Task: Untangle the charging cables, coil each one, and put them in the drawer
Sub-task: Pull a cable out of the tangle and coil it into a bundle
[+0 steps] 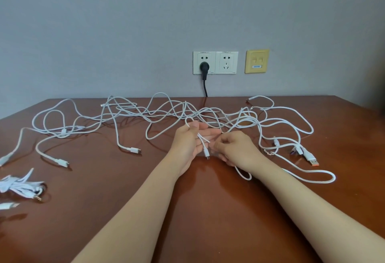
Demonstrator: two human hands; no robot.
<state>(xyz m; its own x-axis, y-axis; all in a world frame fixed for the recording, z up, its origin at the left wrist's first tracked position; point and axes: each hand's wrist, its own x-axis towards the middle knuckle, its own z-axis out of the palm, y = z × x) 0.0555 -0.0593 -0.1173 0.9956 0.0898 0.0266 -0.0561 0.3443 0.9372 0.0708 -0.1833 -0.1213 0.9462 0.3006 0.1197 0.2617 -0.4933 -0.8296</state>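
Left grip point(187, 141) and right grip point(235, 149) in pinch on thin white looped cable point(206, 152).

Glossy wooden table point(187, 210); matt braided white cables point(133, 112).

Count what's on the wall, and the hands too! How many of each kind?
White sockets: 2
Yellow plate: 1
Black plug: 1
Hands, left and right, each holding a cable: 2
Total: 6
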